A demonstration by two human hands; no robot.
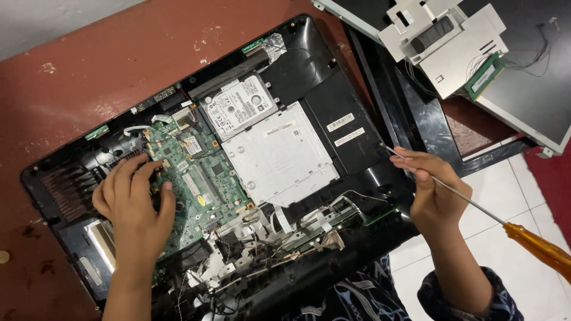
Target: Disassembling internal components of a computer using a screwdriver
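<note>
An opened black laptop chassis (348, 142) lies on a red-brown surface. Inside sit a green motherboard (205, 175), a silver hard drive (239, 107) and a flat silver optical drive (279, 156). My left hand (132, 205) rests on the left part of the motherboard, fingertips spread on the board near the heatsink fins (68, 185). My right hand (431, 190) pinches the long metal shaft of a screwdriver with an orange handle (538, 248). The shaft's tip touches the chassis's right edge near a screw hole.
A detached screen panel (535, 89) lies at top right with a silver metal bracket (443, 41) and a green memory stick (483, 76) on it. White floor tiles (505, 196) show at right. Loose cables crowd the chassis's lower edge (285, 238). My patterned sleeve is at the bottom.
</note>
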